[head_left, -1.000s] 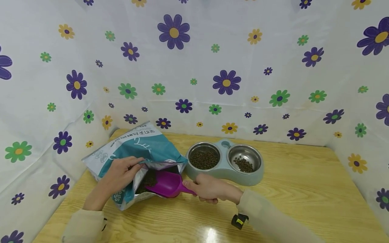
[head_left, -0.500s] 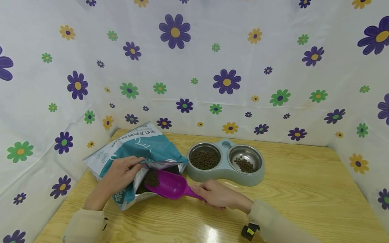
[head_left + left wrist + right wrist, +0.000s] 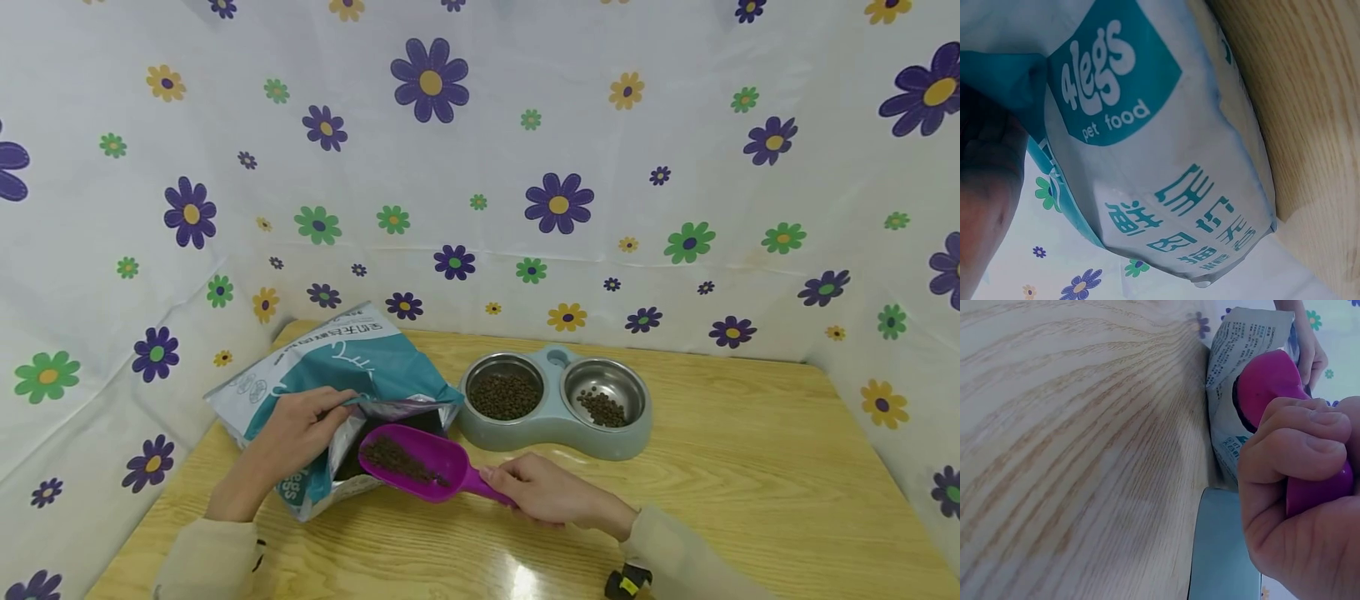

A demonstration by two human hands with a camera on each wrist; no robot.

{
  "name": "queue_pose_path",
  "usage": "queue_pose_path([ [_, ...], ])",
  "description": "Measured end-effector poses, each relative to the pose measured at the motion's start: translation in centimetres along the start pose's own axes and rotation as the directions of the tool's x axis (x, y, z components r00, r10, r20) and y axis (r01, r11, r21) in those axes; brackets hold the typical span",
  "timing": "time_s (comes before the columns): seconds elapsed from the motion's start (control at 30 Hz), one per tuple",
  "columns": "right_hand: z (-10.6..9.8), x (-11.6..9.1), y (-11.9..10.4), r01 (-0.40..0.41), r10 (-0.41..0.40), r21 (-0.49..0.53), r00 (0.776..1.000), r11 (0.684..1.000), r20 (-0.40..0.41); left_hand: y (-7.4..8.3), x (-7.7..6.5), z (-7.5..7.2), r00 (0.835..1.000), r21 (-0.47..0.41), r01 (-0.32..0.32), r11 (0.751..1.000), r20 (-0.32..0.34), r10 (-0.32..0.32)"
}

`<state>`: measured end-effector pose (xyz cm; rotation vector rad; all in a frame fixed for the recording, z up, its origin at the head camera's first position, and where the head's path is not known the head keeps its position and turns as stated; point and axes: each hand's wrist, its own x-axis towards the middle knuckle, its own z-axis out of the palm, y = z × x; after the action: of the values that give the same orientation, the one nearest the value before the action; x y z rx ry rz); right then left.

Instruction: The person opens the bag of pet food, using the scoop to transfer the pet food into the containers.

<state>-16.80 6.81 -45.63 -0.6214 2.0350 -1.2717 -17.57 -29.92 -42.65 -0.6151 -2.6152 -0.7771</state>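
My right hand [image 3: 551, 490] grips the handle of a magenta scoop [image 3: 450, 457], its fingers curled round it in the right wrist view. Brown kibble [image 3: 397, 458] lies in the scoop, whose front end is at the mouth of a teal and white pet food bag [image 3: 390, 354]. At the bag's upper edge, my left hand [image 3: 300, 425] pinches the rim and keeps the mouth wide. The bag's printed side [image 3: 1147, 169] fills much of the left wrist view. Part of the left hand's fingers is hidden behind the bag's folded edge.
Right of the bag stands a light blue double feeder [image 3: 551, 417] with two steel bowls. Its left bowl holds a layer of kibble [image 3: 504, 396], the right one a small heap [image 3: 602, 408]. The wooden table [image 3: 720, 483] meets a flowered cloth [image 3: 660, 108] behind and at the sides.
My right hand has drawn the scoop back to the right, partly out of the bag, and kibble now shows in it. The left hand and the bag have stayed in place.
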Motion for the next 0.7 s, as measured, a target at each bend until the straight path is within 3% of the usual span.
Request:
queue_pose_path([
  [0.47,0.01,-0.35,0.45,0.064,-0.065,0.084,0.998,0.994,0.007,0.02,-0.03,0.01,1.0,-0.02,0.008,1.0,0.0,-0.008],
  [0.7,-0.71,-0.72,0.11,0.057,-0.056,0.076,0.998,0.995,-0.019,-0.02,0.06,-0.05,1.0,-0.015,-0.023,1.0,-0.015,0.023],
])
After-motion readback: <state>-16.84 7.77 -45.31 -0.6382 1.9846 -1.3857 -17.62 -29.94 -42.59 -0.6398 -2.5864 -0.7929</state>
